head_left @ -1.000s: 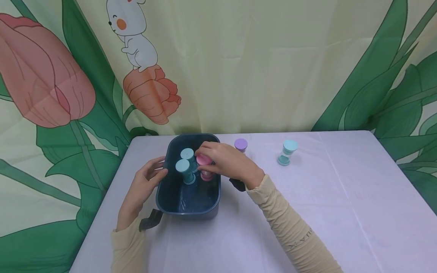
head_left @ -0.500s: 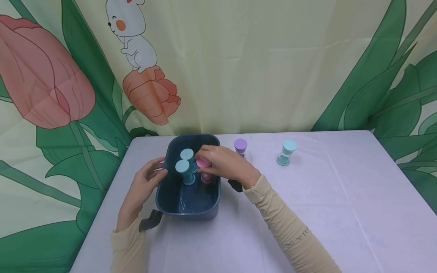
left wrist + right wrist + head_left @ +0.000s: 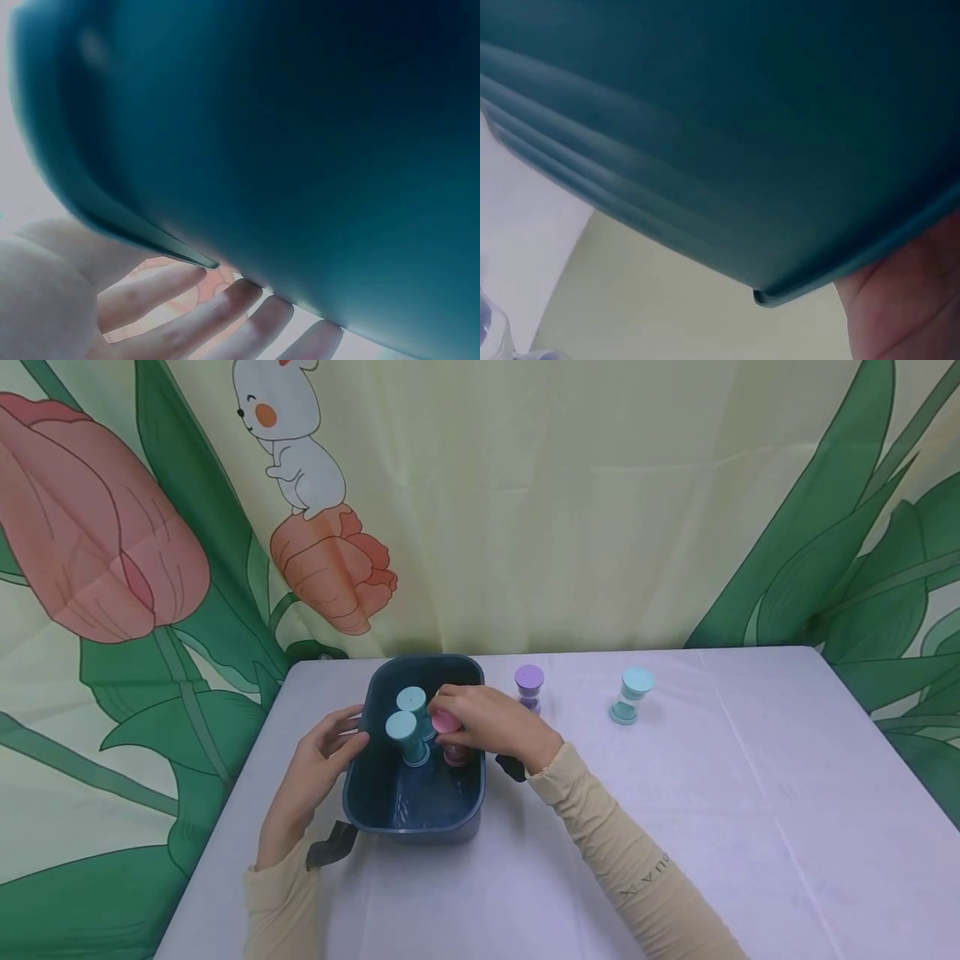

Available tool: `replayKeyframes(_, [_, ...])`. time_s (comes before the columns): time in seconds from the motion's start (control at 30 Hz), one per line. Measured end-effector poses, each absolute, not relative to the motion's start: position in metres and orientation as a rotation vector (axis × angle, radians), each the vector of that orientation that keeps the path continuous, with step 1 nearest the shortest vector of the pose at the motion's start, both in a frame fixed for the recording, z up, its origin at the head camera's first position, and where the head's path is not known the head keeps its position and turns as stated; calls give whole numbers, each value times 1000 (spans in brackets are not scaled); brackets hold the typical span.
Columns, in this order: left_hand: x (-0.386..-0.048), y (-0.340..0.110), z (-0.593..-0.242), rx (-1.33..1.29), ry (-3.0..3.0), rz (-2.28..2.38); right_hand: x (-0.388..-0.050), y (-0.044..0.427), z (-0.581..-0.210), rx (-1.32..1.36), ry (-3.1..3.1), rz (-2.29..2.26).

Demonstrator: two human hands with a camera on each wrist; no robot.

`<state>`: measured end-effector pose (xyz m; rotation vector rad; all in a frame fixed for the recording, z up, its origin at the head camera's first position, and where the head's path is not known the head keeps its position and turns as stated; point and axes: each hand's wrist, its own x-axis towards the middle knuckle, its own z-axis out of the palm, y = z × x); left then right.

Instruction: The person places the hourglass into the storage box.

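Note:
A dark blue bin (image 3: 427, 797) stands on the table at centre left. Inside it, my right hand (image 3: 491, 718) pinches a pink hourglass (image 3: 446, 722) by its upper end, partly hidden by the fingers. Two light-blue hourglasses, a nearer one (image 3: 403, 729) and a farther one (image 3: 412, 700), stand upright left of the pink one. My left hand (image 3: 311, 768) touches the bin's left side with its fingers spread; the left wrist view shows its fingertips (image 3: 319, 334) against the outer wall (image 3: 225, 150). In the right wrist view the bin's wall (image 3: 667, 150) hides the right fingers.
Behind the right wrist stands a purple hourglass (image 3: 529, 685), its lower part close to the hand. Farther right is another light-blue hourglass (image 3: 632, 695). A white cloth covers the table (image 3: 675, 810), and a patterned curtain (image 3: 562, 510) hangs along its back edge.
My right hand has shifted slightly nearer with the pink hourglass inside the bin, uncovering more of the purple hourglass. My left hand and the bin stay where they were.

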<state>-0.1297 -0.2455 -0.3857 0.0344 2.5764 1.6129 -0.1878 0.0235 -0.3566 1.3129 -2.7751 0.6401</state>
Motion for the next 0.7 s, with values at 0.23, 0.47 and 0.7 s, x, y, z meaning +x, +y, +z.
replayKeyframes(0.23, [-129, -245, -385, 30, 2578, 1614, -190, 19, -358, 1307, -2805, 582])
replayKeyframes(0.47, [-128, -244, -386, 29, 2571, 1617, -190, 15, -357, 1300, -2849, 555])
replayKeyframes(0.7, [-131, -246, -388, 47, 2581, 1617, -190, 12, -359, 1296, -2853, 552])
